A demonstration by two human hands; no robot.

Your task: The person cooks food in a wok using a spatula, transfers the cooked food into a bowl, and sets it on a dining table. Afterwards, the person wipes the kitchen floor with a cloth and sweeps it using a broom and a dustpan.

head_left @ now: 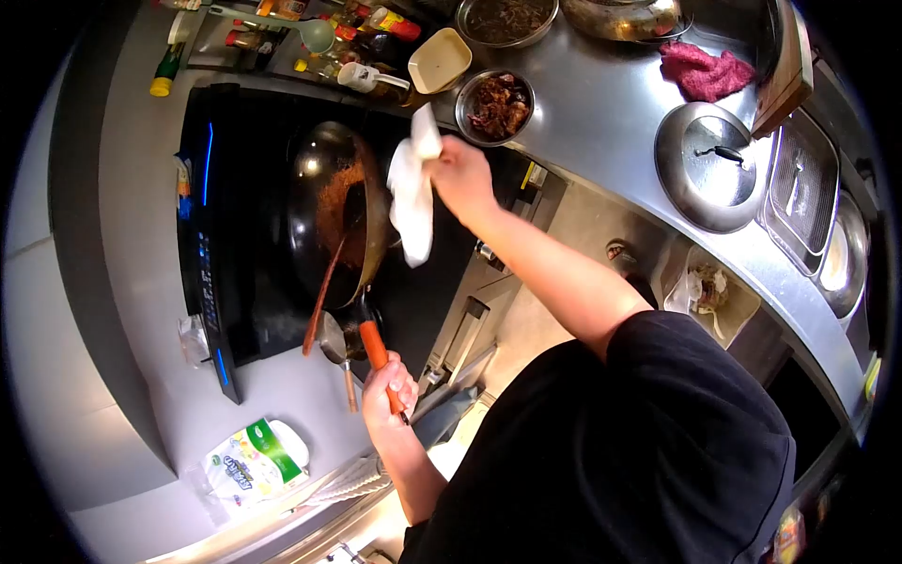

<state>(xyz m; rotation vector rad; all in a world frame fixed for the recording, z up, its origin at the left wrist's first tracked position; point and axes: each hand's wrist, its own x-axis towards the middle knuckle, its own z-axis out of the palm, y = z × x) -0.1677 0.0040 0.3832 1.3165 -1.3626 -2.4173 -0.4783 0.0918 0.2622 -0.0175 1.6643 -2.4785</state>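
My left hand (389,387) is closed around the orange handle (373,344) of a dark wok (310,188) on the black cooktop. Brown residue coats part of the wok's inside, and a spatula with a long reddish wooden handle (324,299) rests in it. My right hand (460,177) pinches a crumpled white paper towel (411,199) beside the wok's rim. A small metal bowl of dark reddish-brown food (498,107) stands on the steel counter just beyond this hand. A small strainer (332,338) lies near the wok handle.
Sauce bottles (390,23) and a cream tray (440,61) line the back. The steel counter (601,113) bears a red cloth (707,72), a pot lid (711,167) and a wire-mesh basket (803,188). A bin (711,293) stands below. A green-and-white pack (254,462) lies on the near worktop.
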